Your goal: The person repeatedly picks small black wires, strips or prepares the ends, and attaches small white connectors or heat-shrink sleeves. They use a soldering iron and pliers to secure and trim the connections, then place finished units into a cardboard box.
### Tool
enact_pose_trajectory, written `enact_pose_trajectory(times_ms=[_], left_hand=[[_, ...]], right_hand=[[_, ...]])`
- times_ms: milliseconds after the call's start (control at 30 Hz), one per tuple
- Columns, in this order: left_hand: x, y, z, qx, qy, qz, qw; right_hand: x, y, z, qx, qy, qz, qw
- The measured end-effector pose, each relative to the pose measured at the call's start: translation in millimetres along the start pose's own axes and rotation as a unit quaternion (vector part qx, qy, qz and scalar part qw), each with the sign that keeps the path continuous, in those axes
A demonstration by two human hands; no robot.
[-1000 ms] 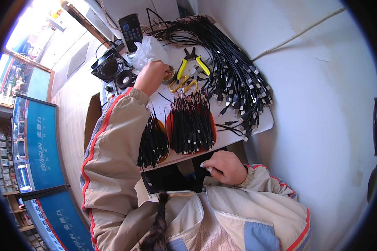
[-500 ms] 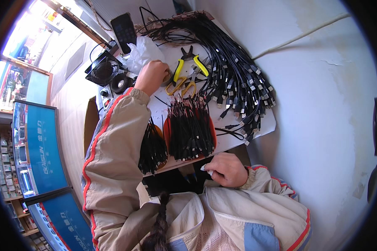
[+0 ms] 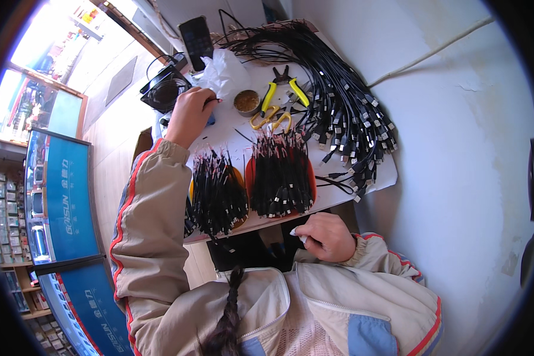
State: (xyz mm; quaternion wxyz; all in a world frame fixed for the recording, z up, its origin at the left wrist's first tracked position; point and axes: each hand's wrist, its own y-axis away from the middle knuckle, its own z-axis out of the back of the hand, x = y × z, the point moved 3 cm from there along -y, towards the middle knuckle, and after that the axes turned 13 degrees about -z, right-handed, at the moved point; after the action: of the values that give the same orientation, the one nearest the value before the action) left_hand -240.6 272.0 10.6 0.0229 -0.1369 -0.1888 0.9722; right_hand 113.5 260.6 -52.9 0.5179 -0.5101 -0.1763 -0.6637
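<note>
My left hand (image 3: 190,115) is above the left part of the table, closed in a pinch. A thin dark cable end (image 3: 213,100) with a reddish tip pokes out from its fingers; the rest is hidden. Just right of it stands a small round tin (image 3: 247,102) with amber-brown stuff inside. At the table's near edge my right hand (image 3: 326,237) is closed on a small white wad (image 3: 301,232), perhaps tissue. Between the hands, short black cables with pinkish bare wire ends stand bundled in an orange-red container (image 3: 312,184) and a yellow-orange one (image 3: 240,178).
Yellow-handled wire strippers (image 3: 269,98) and yellow scissors (image 3: 283,123) lie behind the bundles. A large heap of black USB cables (image 3: 344,107) covers the right side. At the back left are a white plastic bag (image 3: 224,74), a phone (image 3: 196,43) and a small black fan (image 3: 165,92).
My left hand has moved left from over the tin, leaving it uncovered. My right hand stays closed on the white wad. The view has shifted slightly, showing more of the left cable bundle.
</note>
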Motion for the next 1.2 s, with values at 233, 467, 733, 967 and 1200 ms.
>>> enact_pose_trajectory(times_ms=[233, 467, 733, 967, 1200], left_hand=[[45.8, 49.1, 36.4, -0.002, -0.069, 0.074, 0.995], [74.5, 50.5, 20.3, 0.054, -0.121, 0.069, 0.989], [80.6, 36.1, 6.9, 0.106, -0.156, 0.028, 0.982], [81.9, 34.0, 2.3, 0.139, -0.185, 0.036, 0.972], [82.2, 35.3, 2.9, 0.141, -0.188, 0.031, 0.972]], right_hand=[[4.2, -3.6, -9.6, 0.006, -0.010, 0.003, 1.000], [3.8, -6.5, -13.8, 0.012, -0.002, -0.006, 1.000], [-0.1, -9.3, -12.0, 0.012, -0.007, -0.007, 1.000], [-1.7, -8.3, -10.5, 0.039, 0.014, -0.018, 0.999], [2.5, -6.9, -10.7, 0.035, 0.018, -0.014, 0.999]])
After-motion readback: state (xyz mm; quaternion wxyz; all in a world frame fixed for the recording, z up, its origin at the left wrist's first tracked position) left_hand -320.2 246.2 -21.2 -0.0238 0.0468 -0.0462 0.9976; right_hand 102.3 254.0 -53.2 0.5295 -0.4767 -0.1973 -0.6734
